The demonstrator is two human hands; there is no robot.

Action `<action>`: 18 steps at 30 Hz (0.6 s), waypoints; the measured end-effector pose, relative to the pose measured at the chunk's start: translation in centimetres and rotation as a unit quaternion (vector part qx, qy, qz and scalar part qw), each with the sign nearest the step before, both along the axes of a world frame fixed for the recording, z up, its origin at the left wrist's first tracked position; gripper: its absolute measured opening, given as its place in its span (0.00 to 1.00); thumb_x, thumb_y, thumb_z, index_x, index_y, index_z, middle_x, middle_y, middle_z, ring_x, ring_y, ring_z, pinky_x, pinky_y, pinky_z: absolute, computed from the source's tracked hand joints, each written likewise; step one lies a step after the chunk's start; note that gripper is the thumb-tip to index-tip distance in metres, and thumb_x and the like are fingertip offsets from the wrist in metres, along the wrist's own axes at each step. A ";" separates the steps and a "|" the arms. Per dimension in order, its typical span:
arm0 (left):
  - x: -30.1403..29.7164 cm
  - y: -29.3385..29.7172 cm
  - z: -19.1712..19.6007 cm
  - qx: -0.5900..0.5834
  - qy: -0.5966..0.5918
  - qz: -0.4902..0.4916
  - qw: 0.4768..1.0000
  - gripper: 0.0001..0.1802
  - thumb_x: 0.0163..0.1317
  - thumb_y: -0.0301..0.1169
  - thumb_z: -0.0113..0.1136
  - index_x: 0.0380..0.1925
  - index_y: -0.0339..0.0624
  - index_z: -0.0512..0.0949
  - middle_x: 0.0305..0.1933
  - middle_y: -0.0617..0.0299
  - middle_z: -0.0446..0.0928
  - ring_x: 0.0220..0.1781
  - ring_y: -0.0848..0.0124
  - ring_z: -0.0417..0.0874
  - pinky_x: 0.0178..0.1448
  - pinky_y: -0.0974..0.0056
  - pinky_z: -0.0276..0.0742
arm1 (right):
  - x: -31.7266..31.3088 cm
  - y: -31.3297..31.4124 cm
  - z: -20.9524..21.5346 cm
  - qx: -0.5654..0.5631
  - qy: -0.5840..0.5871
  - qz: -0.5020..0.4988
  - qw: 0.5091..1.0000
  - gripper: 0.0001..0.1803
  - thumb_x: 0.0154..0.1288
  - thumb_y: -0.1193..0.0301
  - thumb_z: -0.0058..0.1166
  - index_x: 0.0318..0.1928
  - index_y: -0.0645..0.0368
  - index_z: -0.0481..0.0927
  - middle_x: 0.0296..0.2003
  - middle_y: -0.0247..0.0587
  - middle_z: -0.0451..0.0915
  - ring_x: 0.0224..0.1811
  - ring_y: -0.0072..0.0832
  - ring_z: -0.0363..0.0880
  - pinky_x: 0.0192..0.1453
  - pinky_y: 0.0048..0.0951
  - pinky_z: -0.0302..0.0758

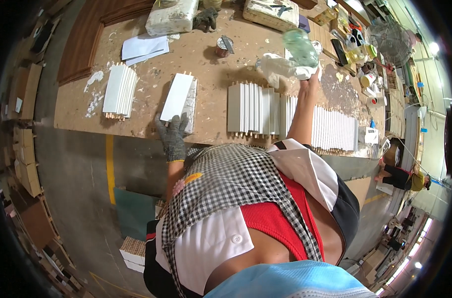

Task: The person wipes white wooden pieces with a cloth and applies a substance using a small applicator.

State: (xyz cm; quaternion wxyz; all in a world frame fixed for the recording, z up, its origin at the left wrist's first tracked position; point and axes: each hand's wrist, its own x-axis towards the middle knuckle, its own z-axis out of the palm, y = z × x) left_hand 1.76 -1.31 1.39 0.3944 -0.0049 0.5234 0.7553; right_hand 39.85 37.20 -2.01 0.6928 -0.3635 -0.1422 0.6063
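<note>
My left hand, in a grey knit glove, lies with its fingers apart on the near end of a white slat. The slat has wooden pegs at its far end and rests on a wrapped, pale block. My bare right hand reaches far right and is closed on a crumpled white cloth. Against the cloth is a clear greenish bottle, smeared by motion. Its mouth cannot be made out, and my right fingertips are partly hidden.
White pegged slats stand in a left stack, a middle group and a long right row. Behind are white sheets, a small tin and wrapped blocks. A fan and another person appear at right.
</note>
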 end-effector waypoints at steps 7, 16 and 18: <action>-1.2 0.0 -1.9 0.037 0.023 -0.045 0.998 0.28 0.62 0.10 0.54 0.62 0.32 0.61 0.59 0.44 0.70 0.54 0.50 0.82 0.59 0.53 0.86 | -0.8 1.0 -3.8 -0.051 0.173 0.132 0.975 0.16 0.75 0.59 0.52 0.53 0.55 0.80 0.48 0.39 0.84 0.48 0.39 0.84 0.53 0.46 0.83; -0.9 0.2 -1.9 -0.025 0.110 -0.035 0.993 0.40 0.52 0.11 0.68 0.66 0.36 0.63 0.61 0.50 0.72 0.61 0.63 0.75 0.58 0.62 0.82 | -12.4 0.1 8.2 0.284 -0.749 -0.106 0.589 0.20 0.60 0.60 0.69 0.46 0.57 0.76 0.42 0.48 0.81 0.41 0.48 0.82 0.42 0.44 0.78; -1.0 0.3 -2.7 -0.026 0.134 -0.041 0.990 0.40 0.52 0.11 0.69 0.66 0.36 0.63 0.61 0.51 0.72 0.60 0.63 0.75 0.58 0.62 0.82 | -13.5 1.6 7.2 0.334 -0.798 -0.051 0.499 0.23 0.58 0.56 0.69 0.44 0.57 0.74 0.42 0.49 0.79 0.43 0.53 0.79 0.43 0.48 0.77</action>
